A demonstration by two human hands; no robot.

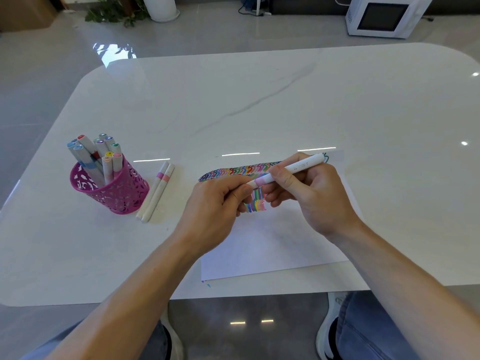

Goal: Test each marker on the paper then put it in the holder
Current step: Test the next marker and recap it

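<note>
Two bare hands meet over a white sheet of paper [272, 242] and share one white marker with a pink band [301, 166]. The left hand [220, 201] pinches the marker's left end between thumb and curled fingers. The right hand [314, 196] is wrapped round the barrel just right of the band. The marker is held slightly tilted above the paper, over rows of multicoloured zigzag strokes [233, 173] that run along the sheet's far edge and down a short column under the hands.

The paper lies on a glossy white marble-look table with rounded corners and a thin grey vein [259, 100], near its front edge. Well to the left stands a pink perforated metal holder [122, 196], packed with upright white markers with coloured caps [104, 152]. Two more white markers with pink bands [158, 190] lie side by side on the table, just beside the holder on its right.

Beyond the table a shiny grey tiled floor [39, 87] carries a white microwave oven [381, 18] at the far right and a white plant pot [162, 7] with green leaves trailing beside it.
</note>
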